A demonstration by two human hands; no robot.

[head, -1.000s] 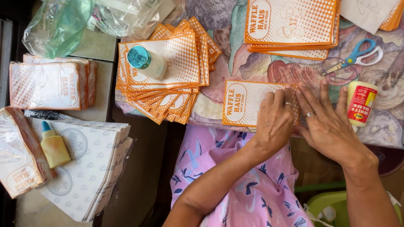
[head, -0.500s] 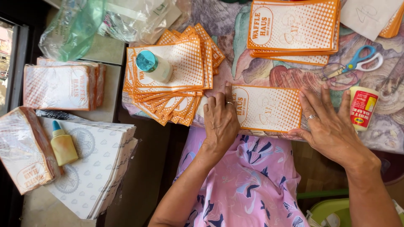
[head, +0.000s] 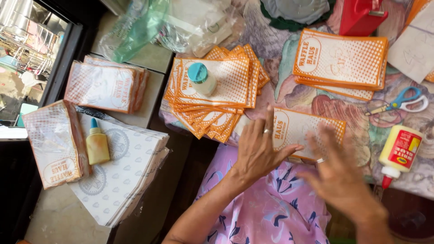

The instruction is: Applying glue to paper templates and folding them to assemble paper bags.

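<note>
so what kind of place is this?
Likely a home work table used for hand-assembling paper bags: fanned orange-and-white bags, glue bottle and scissors on a patterned cloth; a dish rack at far left suggests a kitchen nearby.

Orange-and-white paper bags (head: 211, 92) fanned mid-table — a plastic-wrapped bundle (head: 54, 144), perhaps bags, far left.

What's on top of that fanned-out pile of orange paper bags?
A small white bottle with a teal cap stands on the fanned pile. What lies beneath the pile is covered, apart from the patterned cloth around it.
</note>
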